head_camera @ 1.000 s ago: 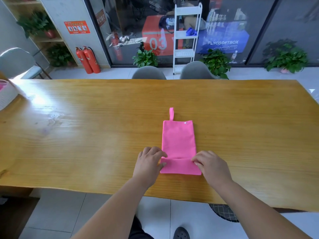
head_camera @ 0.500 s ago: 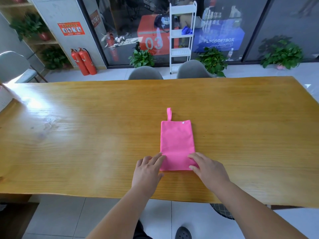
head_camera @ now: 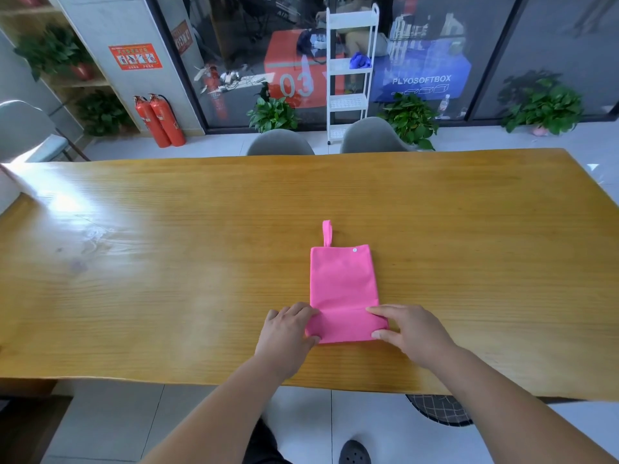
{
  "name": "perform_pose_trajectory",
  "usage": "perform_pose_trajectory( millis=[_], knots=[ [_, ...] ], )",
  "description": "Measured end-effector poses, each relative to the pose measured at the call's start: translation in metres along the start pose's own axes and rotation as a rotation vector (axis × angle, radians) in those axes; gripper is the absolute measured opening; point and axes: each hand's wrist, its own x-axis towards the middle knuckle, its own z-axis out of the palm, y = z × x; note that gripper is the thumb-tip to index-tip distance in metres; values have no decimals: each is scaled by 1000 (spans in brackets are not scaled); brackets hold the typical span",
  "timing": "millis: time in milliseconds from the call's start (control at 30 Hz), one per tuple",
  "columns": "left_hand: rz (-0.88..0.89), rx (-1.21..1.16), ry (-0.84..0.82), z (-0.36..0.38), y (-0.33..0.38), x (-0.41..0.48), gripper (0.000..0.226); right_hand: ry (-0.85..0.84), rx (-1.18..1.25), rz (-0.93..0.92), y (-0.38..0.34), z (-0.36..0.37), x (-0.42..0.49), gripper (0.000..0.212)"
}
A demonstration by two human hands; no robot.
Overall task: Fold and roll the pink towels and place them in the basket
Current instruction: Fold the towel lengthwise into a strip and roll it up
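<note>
Hands [head_camera: 351, 333] pinch the towel [head_camera: 341, 279], loop [head_camera: 326, 232] pointing away.

Long wooden desk [head_camera: 167, 279] spans view, glare on left part. Two grey chairs [head_camera: 280, 143] tucked at far side. White shelf cart [head_camera: 350, 75] behind them, against glass wall. Two red fire extinguishers [head_camera: 160, 120] by pillar at left. Potted plants [head_camera: 410, 120] along floor. Black shoe [head_camera: 354, 452] below desk edge.

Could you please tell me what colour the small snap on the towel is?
White, on the pink towel, at its far right corner; the snap shows in the head view.
</note>
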Motion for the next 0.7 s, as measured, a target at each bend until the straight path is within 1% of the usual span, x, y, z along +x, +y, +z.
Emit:
perform_pose_trajectory(
  millis=[167,233,300,367,467,567,667,700],
  knots=[
    [11,-125,-193,-17,-16,0,53,-156,110,45,10,-6,3,55],
    [2,-156,-225,-22,-19,7,49,-138,69,36,8,-8,6,54],
    [-7,-162,-203,-25,-18,15,46,-36,-33,4,3,-10,8,50],
    [-16,-153,-119,-24,-15,18,44,70,-109,-41,-4,-8,7,42],
    [-18,-115,-15,-18,-7,16,40,135,-148,-44,-14,1,1,36],
    [-37,-74,29,-11,-3,9,43,154,-196,-35,-15,4,-4,42],
    [-10,8,-9,-9,-2,3,63,90,-269,-52,-17,0,-2,59],
    [-2,35,-20,-8,-1,2,68,74,-273,-43,-19,-1,-1,61]
  ],
)
